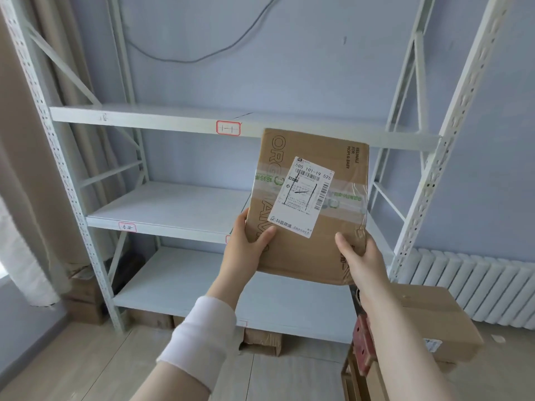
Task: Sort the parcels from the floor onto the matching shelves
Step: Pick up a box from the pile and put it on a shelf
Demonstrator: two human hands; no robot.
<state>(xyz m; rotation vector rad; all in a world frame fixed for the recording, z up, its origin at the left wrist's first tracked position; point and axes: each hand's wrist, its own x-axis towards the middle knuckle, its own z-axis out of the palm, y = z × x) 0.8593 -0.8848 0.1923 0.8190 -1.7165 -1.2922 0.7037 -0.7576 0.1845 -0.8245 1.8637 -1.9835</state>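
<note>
Brown cardboard makes up the parcel [333, 241], which is held upright in the air by both hands in front of a white metal shelf rack [434, 183]. The left hand [246, 247] grips its lower left edge, thumb laid across the front face and fingers curled behind. The right hand [359, 256] grips the lower right corner the same way, thumb on the front. A white shipping label [302, 195] with barcodes sits tilted on the parcel's face, over a band of clear tape printed in green.

Behind the parcel, the rack's top shelf [144, 118] carries a red-bordered tag [228, 128] on its front edge, and the middle shelf [168, 209] carries another red-bordered tag [127, 227] near its left end. The parcel's top edge overlaps the top shelf's front edge in this view; whether they touch I cannot tell. The bottom shelf [202, 285] lies below, with small cardboard boxes [262, 341] tucked under it on the wooden floor [86, 366].

A larger cardboard box [434, 314] rests on the floor at the right, just in front of a white radiator [477, 285]. A beige curtain [17, 169] hangs at the left.
</note>
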